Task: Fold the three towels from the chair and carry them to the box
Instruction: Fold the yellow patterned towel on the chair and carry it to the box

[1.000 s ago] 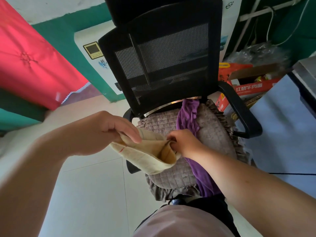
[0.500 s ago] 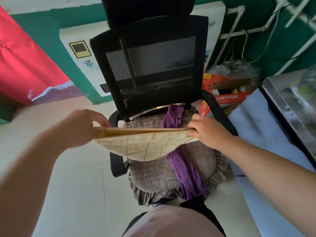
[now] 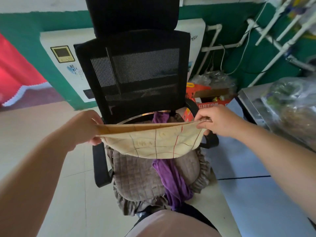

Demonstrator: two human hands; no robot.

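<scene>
Roughly, from nine o'clock across to three o'clock:

Far left wall: red fabric with a white zigzag edge (image 3: 15, 72) hangs at nine o'clock against a green-painted wall.

White panel: a white wall-mounted appliance with a small square display (image 3: 56, 48) stands at eleven o'clock, behind the chair.

Left hand: the left hand (image 3: 85, 129) reaches in from eight o'clock and grips the left end of the cloth, fingers curled round its edge with the thumb tip showing underneath.

Towel in hand: a cream towel with thin red and brown grid lines (image 3: 153, 142) is stretched level between both hands at the centre, folded double, its lower edge sagging in a curve just above the chair seat.

Chair: a black mesh-backed office chair with curved black armrests (image 3: 136, 69) faces the viewer at twelve o'clock; a brown quilted seat cushion with a frilled edge (image 3: 136, 178) covers its seat.

Second towel: a purple towel (image 3: 174, 182) lies in a strip down the cushion, from the seat back to the front edge at six o'clock, partly hidden behind the cream towel.

Right hand: the right hand (image 3: 218, 120) comes in from four o'clock and pinches the right end of the cream towel between thumb and fingertips.

Box: a red cardboard box with printed characters (image 3: 210, 101) sits on the floor at one o'clock, just behind the right armrest.

Far right: a metal counter with clear plastic bags on it (image 3: 253, 100) fills three o'clock.
</scene>
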